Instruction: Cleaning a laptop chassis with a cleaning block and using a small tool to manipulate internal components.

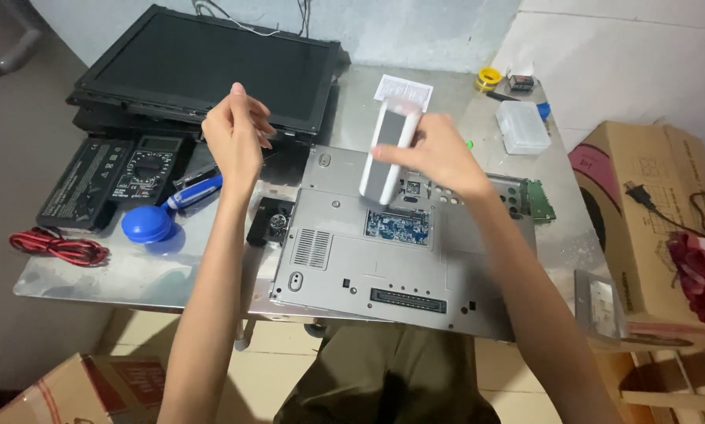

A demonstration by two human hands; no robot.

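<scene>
A white, flat rectangular tool (389, 151) with a dark lower end is tilted above the grey upturned laptop base (399, 259), its lower end near an open hatch where a blue circuit board (398, 226) shows. The right hand (439, 153) grasps this tool from the right, fingers wrapped on its upper half. The left hand (235, 135) is raised above the laptop base's upper left corner, fingers loosely curled and pinched together; whether something tiny sits between the fingertips cannot be told.

The laptop base lies on a metal tabletop (132, 275). Left of the base stand a small black fan part (270, 222), a blue round blower (146, 224) and a blue-handled screwdriver (195, 191). Further left are a black multimeter (142, 169), a black battery pack (76, 182) and red test leads (58, 247). Behind the base rests a black screen panel (211, 67). Right of and behind the base are a clear plastic box (522, 127), a yellow tape roll (488, 78) and a green board edge (541, 200). A cardboard box (643, 212) stands right of the tabletop.
</scene>
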